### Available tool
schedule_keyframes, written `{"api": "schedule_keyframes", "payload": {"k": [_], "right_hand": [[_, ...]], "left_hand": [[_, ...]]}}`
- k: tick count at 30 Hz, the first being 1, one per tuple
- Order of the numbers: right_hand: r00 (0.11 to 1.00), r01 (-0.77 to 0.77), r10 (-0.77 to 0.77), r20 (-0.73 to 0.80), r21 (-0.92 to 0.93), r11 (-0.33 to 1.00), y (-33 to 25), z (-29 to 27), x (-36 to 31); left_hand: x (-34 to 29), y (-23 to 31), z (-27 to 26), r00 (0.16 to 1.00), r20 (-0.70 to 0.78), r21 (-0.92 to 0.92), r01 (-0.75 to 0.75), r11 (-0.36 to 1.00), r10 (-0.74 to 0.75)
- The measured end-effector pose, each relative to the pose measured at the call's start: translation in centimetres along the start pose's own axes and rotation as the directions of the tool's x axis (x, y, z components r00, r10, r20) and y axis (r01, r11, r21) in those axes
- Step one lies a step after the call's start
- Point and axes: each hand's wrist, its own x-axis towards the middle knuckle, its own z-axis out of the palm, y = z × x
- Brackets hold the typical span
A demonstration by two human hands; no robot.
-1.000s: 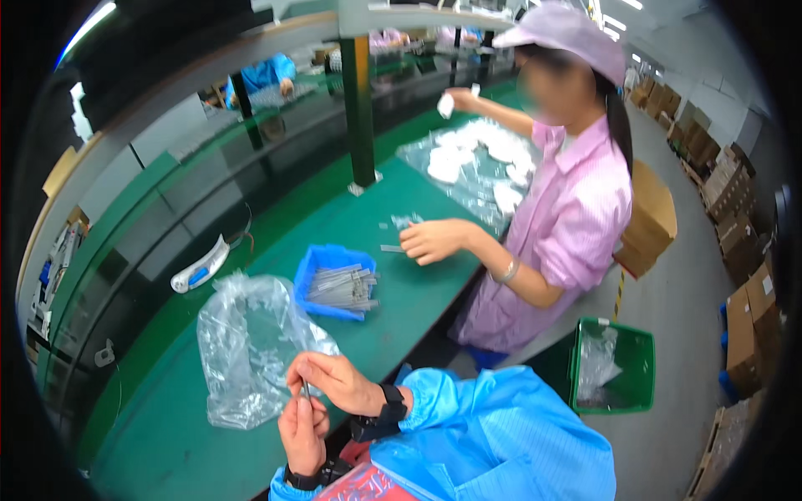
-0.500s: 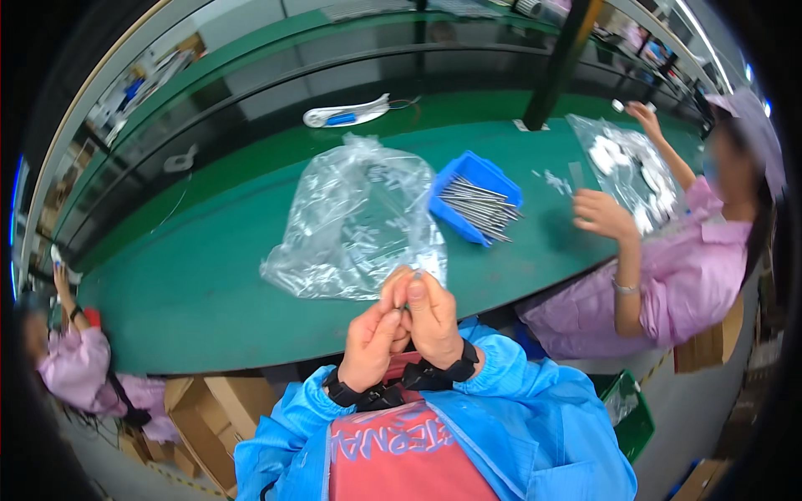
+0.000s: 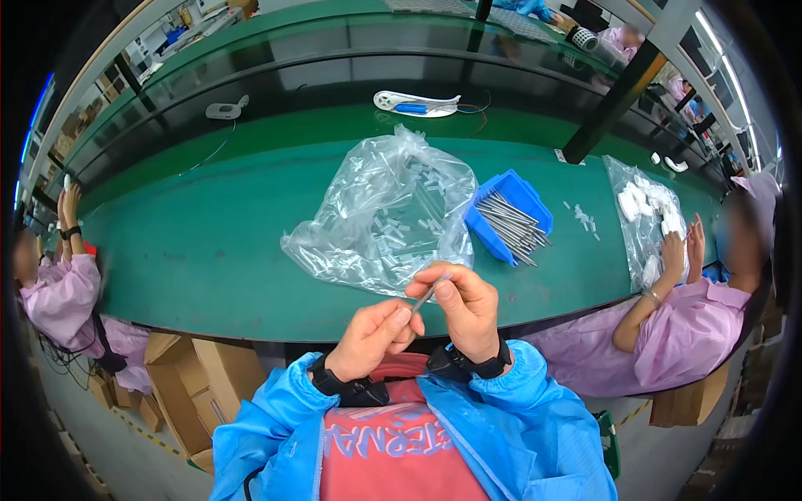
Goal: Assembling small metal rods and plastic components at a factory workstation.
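A thin grey metal rod [image 3: 423,300] spans the gap between my two hands, slanting up to the right. My left hand [image 3: 373,337] pinches its lower end between thumb and fingers. At the upper end, my right hand [image 3: 468,311] closes thumb and fingertips on it, and a small pale piece seems to sit there, too small to make out. Just beyond my hands lies a clear plastic bag [image 3: 334,238] with many short translucent tubes [image 3: 391,230] in it. To its right, a blue bin [image 3: 522,196] holds a bundle of similar metal rods [image 3: 510,225].
Several loose tubes [image 3: 583,217] lie right of the bin. A bag of white parts [image 3: 643,200] is in front of a co-worker in pink [image 3: 685,334]. Farther back lies a white casing with a blue cell [image 3: 413,104]. A dark post [image 3: 614,100] stands at right; cardboard boxes [image 3: 200,384] sit below.
My hands have moved slightly apart, and the rod between them now shows. The view has shifted, so the bench things appear farther right. The right co-worker's hands have come together.
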Motion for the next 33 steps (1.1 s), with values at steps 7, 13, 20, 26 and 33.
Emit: {"api": "schedule_keyframes", "payload": {"k": [7,13,20,26,33], "right_hand": [[0.996,0.064,-0.057,0.063,-0.114,0.991,-0.5,-0.6,0.7],[0.996,0.010,0.008,0.088,-0.203,0.979,0.1,-0.5,1.1],[0.988,-0.151,0.152,0.003,-0.073,0.986,1.0,0.6,1.2],[0.999,0.016,-0.016,0.037,0.005,1.000,1.9,0.7,2.5],[0.997,0.066,-0.067,0.025,0.030,0.997,3.1,3.0,2.4]], "left_hand": [[0.0,1.5,-0.5,0.999,-0.039,0.237,-0.002,0.971,0.011],[0.1,0.4,-1.2,0.998,-0.053,0.099,0.022,0.995,-0.017],[0.8,-0.6,-1.1,0.998,-0.022,-0.175,0.049,0.983,-0.054],[0.9,-0.3,-1.5,0.992,0.059,-0.293,0.125,0.948,-0.112],[0.5,-1.8,-1.8,1.000,-0.013,-0.288,-0.021,0.958,0.018]]}}
